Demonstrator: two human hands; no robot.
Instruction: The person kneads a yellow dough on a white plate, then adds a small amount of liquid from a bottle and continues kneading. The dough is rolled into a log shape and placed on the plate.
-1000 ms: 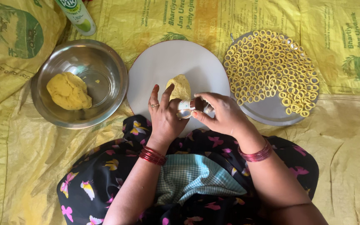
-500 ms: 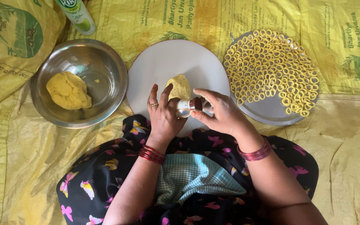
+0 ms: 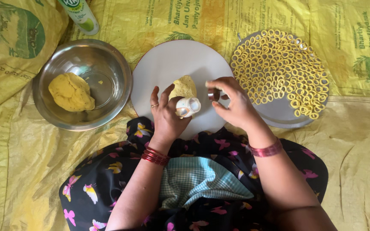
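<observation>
A green-and-white bottle [image 3: 81,15] is cut off at the top edge. A steel bowl [image 3: 108,64] holds yellow dough; a tray [image 3: 279,112] carries dough rings. Over the round white board [image 3: 172,64], the left hand [image 3: 166,113] grips a small white cap [image 3: 189,106], while the right hand [image 3: 232,102] pinches a small metal ring cutter [image 3: 213,94], partly hidden.

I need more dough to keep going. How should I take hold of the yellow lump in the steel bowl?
Come from straight above, since the bowl walls block the sides. Close fingers round the dough lump across its narrower width; it lies against the bowl's left side, so slip fingertips underneath from the open right.
</observation>
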